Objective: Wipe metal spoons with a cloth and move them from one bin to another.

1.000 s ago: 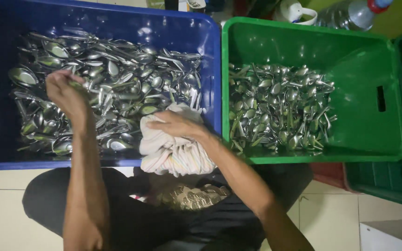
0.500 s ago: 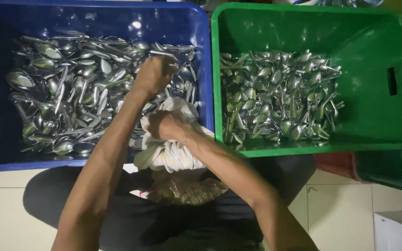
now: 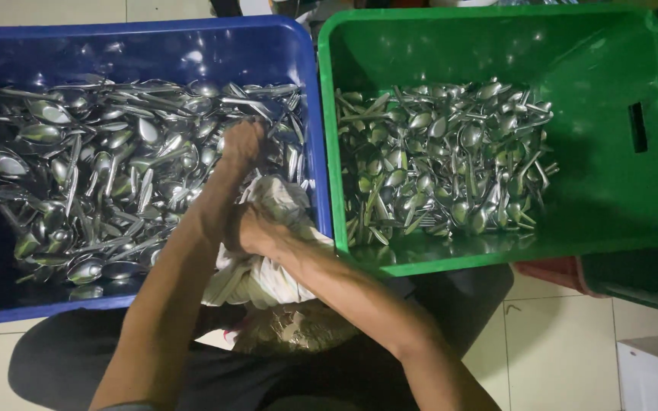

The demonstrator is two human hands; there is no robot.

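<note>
Among spoons point(image 3: 116, 175), hands point(image 3: 241, 144) on cloth point(image 3: 268, 251)

The left forearm ran from the near left edge up and to the right, ending in the left hand point(image 3: 242, 144), which was turned palm down with its fingers curled and hidden beneath it. The right forearm came in from the near right, angled up and to the left, crossing close under the left wrist. The right hand point(image 3: 251, 230) was clenched, knuckles up, fingers tucked in.
</note>
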